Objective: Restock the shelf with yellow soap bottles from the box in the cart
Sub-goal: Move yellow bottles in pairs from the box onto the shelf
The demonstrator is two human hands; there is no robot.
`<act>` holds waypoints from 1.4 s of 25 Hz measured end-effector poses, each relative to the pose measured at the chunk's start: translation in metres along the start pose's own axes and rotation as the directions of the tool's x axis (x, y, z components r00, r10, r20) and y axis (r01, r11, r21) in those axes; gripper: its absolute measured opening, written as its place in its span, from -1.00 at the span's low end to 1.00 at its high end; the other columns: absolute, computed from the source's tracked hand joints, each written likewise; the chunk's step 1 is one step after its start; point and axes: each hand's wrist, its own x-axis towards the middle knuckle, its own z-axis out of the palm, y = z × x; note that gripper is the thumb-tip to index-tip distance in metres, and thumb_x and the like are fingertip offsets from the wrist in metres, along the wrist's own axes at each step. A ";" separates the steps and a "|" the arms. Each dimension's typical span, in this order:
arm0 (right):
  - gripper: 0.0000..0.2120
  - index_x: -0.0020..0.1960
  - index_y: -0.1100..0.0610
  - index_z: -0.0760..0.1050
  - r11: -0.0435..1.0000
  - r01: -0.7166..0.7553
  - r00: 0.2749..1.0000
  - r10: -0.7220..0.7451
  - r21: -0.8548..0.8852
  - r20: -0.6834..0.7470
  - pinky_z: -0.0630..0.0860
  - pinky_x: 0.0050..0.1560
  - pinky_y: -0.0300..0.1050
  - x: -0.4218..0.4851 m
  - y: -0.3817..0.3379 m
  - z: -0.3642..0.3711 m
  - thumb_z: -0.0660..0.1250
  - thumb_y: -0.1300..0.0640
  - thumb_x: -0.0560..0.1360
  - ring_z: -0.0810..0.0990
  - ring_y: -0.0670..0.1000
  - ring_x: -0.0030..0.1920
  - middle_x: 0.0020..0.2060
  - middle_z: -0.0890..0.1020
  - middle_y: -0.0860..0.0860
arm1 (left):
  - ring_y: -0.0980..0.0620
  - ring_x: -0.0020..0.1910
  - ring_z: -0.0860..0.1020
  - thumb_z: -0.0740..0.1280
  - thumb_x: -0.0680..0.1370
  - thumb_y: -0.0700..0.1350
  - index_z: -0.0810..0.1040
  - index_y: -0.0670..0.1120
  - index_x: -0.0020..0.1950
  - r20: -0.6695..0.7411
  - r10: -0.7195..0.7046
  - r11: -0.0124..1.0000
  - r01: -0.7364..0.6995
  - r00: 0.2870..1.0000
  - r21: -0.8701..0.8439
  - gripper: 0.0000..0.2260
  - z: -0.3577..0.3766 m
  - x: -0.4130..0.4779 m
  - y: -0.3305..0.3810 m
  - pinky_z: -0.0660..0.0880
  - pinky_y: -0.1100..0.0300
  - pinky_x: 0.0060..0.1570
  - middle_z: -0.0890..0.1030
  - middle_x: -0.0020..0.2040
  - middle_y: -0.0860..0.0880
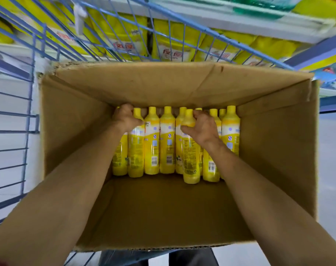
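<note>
A deep cardboard box (163,85) sits in a blue wire cart (29,116). Several yellow soap bottles (167,143) stand in a row against its far wall. Both my arms reach down into the box. My left hand (126,117) curls round the top of the leftmost bottle (120,160), which it partly hides. My right hand (201,125) grips the neck of a bottle (190,162) that is pulled forward out of the row and sits lower in view than the others.
The near half of the box floor (163,208) is bare cardboard. Beyond the cart's wire front, shelves (240,22) carry yellow packaged goods (125,41). A pale floor (330,160) lies to the right.
</note>
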 end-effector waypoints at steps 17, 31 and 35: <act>-0.38 0.30 0.21 0.54 0.983 0.096 0.988 -0.113 0.157 0.104 0.25 -0.14 -0.36 -0.061 -0.026 -0.006 0.62 0.00 0.34 0.60 0.03 0.10 0.13 0.66 0.09 | -0.17 0.01 0.67 0.67 0.18 -0.17 0.59 -0.23 0.13 0.060 0.265 0.899 -0.225 0.962 -0.375 -0.44 0.001 -0.096 -0.010 0.60 -0.09 0.08 0.70 0.02 -0.21; -0.46 0.11 0.18 0.61 0.799 0.529 0.844 -0.458 0.285 -0.280 0.43 -0.18 -0.34 -0.186 -0.179 -0.272 0.67 -0.06 0.25 0.58 -0.18 -0.17 -0.13 0.65 -0.10 | 0.04 -0.05 0.68 0.63 0.33 -0.25 0.63 -0.25 0.11 -0.147 0.707 0.630 -0.711 0.691 -0.313 -0.60 -0.217 -0.325 0.191 0.60 0.11 0.02 0.72 -0.02 -0.16; -0.49 0.07 0.12 0.64 0.686 0.657 0.741 -0.511 0.312 -0.436 0.64 -0.03 0.10 -0.226 -0.226 -0.360 0.70 -0.03 0.21 0.71 0.05 -0.09 -0.09 0.74 0.03 | -0.01 0.00 0.67 0.60 0.36 -0.30 0.62 -0.25 0.16 -0.238 0.780 0.523 -0.812 0.579 -0.260 -0.60 -0.285 -0.396 0.250 0.60 0.05 0.13 0.71 0.08 -0.17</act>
